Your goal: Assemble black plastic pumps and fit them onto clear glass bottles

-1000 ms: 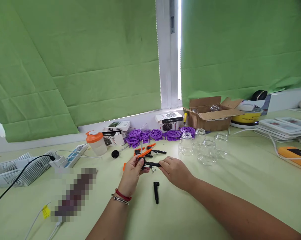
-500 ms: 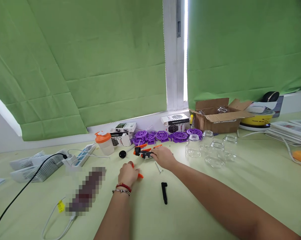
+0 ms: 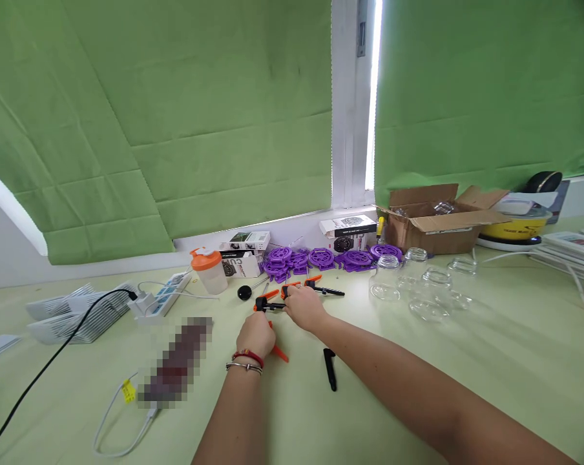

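Note:
My left hand [image 3: 256, 337], with a red bracelet and a metal bangle at the wrist, is closed over an orange plastic piece [image 3: 280, 354] whose end sticks out on the right. Just ahead of it lies a black-and-orange part [image 3: 261, 303]. My right hand [image 3: 305, 309] reaches across with bent fingers closed at another black-and-orange part [image 3: 285, 292], largely covered by the fingers. A third such part [image 3: 328, 290] lies beyond the knuckles. Nearer to me is a loose black stick-like piece [image 3: 329, 369]. Left of the parts rests a black knob [image 3: 244, 292] with a metal rod.
Purple plastic discs [image 3: 322, 258] line the back, before small printed boxes [image 3: 349, 229]. Several glass jars [image 3: 385, 278] and a cardboard box [image 3: 432, 223] stand right. On the left are an orange-lidded cup [image 3: 209, 271], a power strip [image 3: 168, 294], cables and a blurred-out object [image 3: 178, 361].
My right hand has shifted left and closer to my left hand, uncovering the far black-and-orange part. Loose screws seen before are now hidden. The view has turned slightly.

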A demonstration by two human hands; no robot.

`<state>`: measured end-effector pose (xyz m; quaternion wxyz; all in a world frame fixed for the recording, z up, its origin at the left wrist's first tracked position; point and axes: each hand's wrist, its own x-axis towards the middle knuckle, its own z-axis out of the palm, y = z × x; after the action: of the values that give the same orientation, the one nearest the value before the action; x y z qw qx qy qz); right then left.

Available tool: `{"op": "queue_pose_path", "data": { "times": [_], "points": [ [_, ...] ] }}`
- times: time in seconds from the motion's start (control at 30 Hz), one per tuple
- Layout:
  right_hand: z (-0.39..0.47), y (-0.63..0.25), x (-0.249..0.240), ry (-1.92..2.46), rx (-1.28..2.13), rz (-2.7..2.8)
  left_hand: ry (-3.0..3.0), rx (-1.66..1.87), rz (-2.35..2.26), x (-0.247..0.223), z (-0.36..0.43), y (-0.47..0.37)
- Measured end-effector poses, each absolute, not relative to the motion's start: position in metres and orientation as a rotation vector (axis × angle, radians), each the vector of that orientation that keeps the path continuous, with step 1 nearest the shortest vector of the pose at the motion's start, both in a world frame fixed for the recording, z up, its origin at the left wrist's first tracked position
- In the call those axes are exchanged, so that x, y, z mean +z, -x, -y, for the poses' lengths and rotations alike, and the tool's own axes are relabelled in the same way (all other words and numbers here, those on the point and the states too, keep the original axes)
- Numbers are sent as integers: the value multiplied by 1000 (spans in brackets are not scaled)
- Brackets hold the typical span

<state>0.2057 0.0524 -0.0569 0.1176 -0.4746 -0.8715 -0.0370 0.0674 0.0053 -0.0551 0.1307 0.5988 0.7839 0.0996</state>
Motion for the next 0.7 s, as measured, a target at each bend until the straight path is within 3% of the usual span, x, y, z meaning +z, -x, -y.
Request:
{"op": "queue_pose_path", "data": {
  "times": [0.53,0.7],
  "points": [
    [34,-195,-54,1234,136,2809,-1480,852,-2556,-41,-45,-27],
    [39,-230,-43,1287,493,2505,-1586,889,-2389,-52,-78,-12]
  ]
}}
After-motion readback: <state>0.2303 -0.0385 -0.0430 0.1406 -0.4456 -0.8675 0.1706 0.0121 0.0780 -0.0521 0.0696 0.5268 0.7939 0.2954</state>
